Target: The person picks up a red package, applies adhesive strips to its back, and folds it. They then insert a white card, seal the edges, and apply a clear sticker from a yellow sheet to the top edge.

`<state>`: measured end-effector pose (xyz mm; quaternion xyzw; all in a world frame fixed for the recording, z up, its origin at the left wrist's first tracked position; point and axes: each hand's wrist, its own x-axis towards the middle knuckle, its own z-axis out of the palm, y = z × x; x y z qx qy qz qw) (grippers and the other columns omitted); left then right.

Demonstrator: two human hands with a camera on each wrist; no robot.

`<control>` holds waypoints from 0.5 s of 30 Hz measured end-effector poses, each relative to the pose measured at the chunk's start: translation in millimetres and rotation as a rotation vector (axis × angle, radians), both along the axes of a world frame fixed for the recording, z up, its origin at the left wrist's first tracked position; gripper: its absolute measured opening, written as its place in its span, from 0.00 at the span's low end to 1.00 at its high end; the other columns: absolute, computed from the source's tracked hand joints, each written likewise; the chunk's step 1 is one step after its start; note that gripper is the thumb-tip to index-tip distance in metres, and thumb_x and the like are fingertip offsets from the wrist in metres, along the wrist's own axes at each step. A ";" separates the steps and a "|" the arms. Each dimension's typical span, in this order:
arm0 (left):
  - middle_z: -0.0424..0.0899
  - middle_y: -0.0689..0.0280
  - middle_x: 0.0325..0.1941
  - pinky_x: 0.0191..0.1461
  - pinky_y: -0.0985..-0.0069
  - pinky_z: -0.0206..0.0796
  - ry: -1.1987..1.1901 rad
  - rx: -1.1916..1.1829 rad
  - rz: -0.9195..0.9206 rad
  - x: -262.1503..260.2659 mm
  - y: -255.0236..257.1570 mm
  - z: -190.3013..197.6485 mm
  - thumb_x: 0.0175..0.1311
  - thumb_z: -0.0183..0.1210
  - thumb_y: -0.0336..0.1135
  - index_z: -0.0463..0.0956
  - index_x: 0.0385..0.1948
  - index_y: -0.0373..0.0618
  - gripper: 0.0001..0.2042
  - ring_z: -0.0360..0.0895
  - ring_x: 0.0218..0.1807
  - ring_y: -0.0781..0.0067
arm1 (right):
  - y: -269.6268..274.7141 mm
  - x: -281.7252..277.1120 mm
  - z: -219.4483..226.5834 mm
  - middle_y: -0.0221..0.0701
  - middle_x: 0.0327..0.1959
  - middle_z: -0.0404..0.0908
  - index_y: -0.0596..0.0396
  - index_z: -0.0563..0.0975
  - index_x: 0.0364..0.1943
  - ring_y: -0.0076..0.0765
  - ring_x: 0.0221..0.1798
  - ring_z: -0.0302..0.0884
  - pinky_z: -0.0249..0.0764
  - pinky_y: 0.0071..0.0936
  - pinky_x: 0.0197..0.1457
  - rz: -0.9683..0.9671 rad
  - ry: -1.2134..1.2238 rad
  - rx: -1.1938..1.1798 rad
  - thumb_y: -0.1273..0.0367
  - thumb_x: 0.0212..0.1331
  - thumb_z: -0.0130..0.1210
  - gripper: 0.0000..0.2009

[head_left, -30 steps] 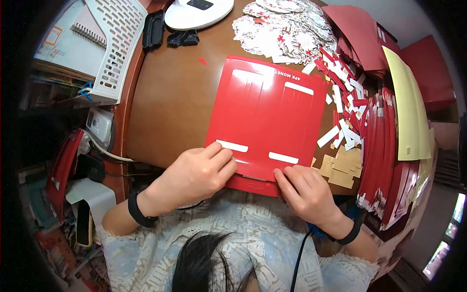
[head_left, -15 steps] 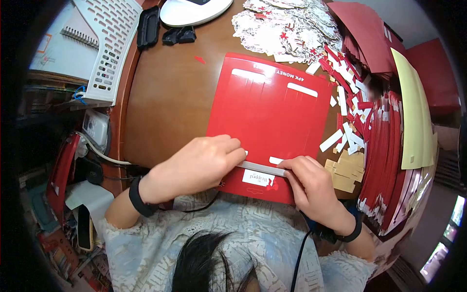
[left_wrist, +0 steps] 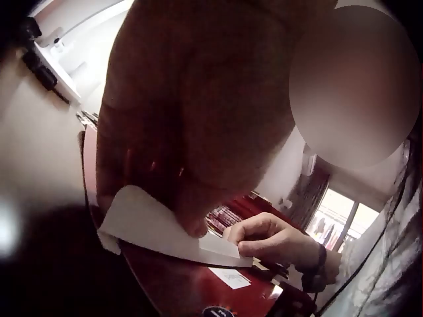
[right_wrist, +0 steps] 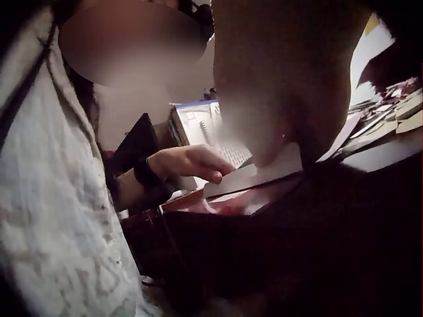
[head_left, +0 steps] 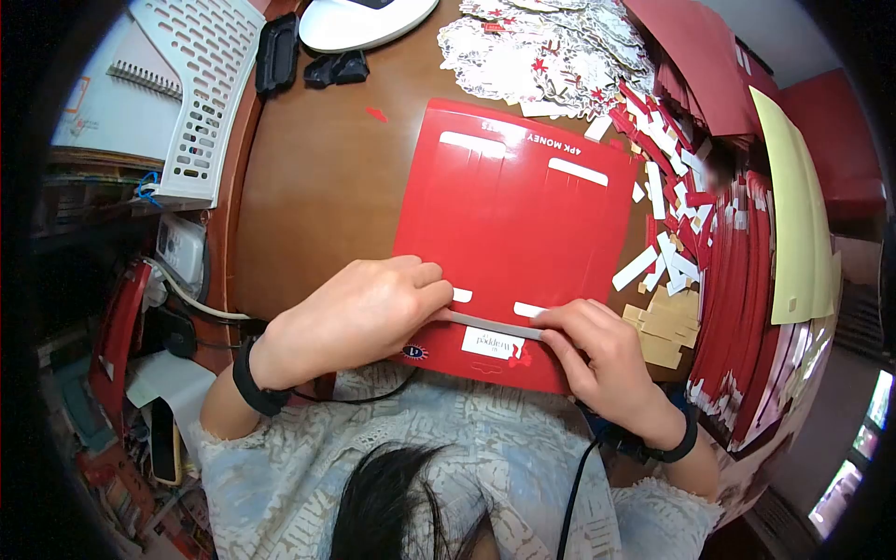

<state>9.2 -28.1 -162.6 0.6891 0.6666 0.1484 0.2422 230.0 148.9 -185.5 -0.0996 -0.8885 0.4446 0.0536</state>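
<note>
A red printed card sheet (head_left: 513, 224), with white slots and "4PK MONEY" upside down, lies before the person. Near its front a raised flap runs across it, its pale underside (head_left: 495, 326) turned up between the hands. My left hand (head_left: 378, 299) pinches the flap's left part, fingers curled over it. The right hand (head_left: 593, 345) pinches the flap farther right, between thumb and fingers. Below the flap, a white label (head_left: 492, 343) reading "Wrapped" shows on the red front strip. In the left wrist view the flap (left_wrist: 149, 224) stands up, pale side out, under the left hand.
Red and white offcuts (head_left: 665, 219) and tan card pieces (head_left: 665, 327) lie to the right, beside a row of red stacked cards (head_left: 742, 308). A pile of white cut-outs (head_left: 551, 56) is at the back. A white perforated rack (head_left: 210, 103) stands at left.
Both hands lifted the card's near edge into a raised flap, baring the label strip. Over the last half second the left hand shifted slightly left, uncovering a dark oval logo.
</note>
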 end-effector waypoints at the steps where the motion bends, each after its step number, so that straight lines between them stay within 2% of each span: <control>1: 0.75 0.60 0.32 0.41 0.62 0.73 -0.003 -0.004 -0.001 2.0 -0.4 2.7 0.60 0.63 0.33 0.74 0.34 0.40 0.09 0.77 0.37 0.56 | -2.0 0.5 2.1 0.38 0.36 0.79 0.59 0.80 0.38 0.46 0.37 0.78 0.75 0.37 0.41 -0.001 0.001 0.001 0.77 0.57 0.61 0.06; 4: 0.76 0.59 0.33 0.41 0.62 0.73 -0.029 0.057 -0.037 16.2 -0.2 8.1 0.58 0.64 0.33 0.75 0.34 0.40 0.09 0.79 0.37 0.56 | -8.0 8.3 9.2 0.34 0.37 0.78 0.58 0.81 0.39 0.40 0.38 0.78 0.75 0.34 0.41 0.083 0.066 0.190 0.76 0.54 0.64 0.08; 7: 0.77 0.59 0.34 0.42 0.62 0.73 -0.037 0.164 -0.078 24.7 -2.5 -7.5 0.57 0.65 0.34 0.76 0.35 0.40 0.10 0.79 0.39 0.57 | -14.7 10.4 8.8 0.33 0.37 0.78 0.58 0.81 0.39 0.38 0.39 0.78 0.75 0.33 0.41 0.084 0.084 0.250 0.74 0.52 0.65 0.10; 15: 0.76 0.61 0.35 0.42 0.68 0.74 -0.006 0.150 -0.114 29.0 0.8 -6.0 0.55 0.60 0.31 0.77 0.38 0.38 0.11 0.78 0.40 0.61 | -21.9 12.2 2.7 0.35 0.36 0.79 0.59 0.80 0.38 0.40 0.38 0.77 0.75 0.33 0.41 0.058 0.090 0.273 0.75 0.52 0.63 0.09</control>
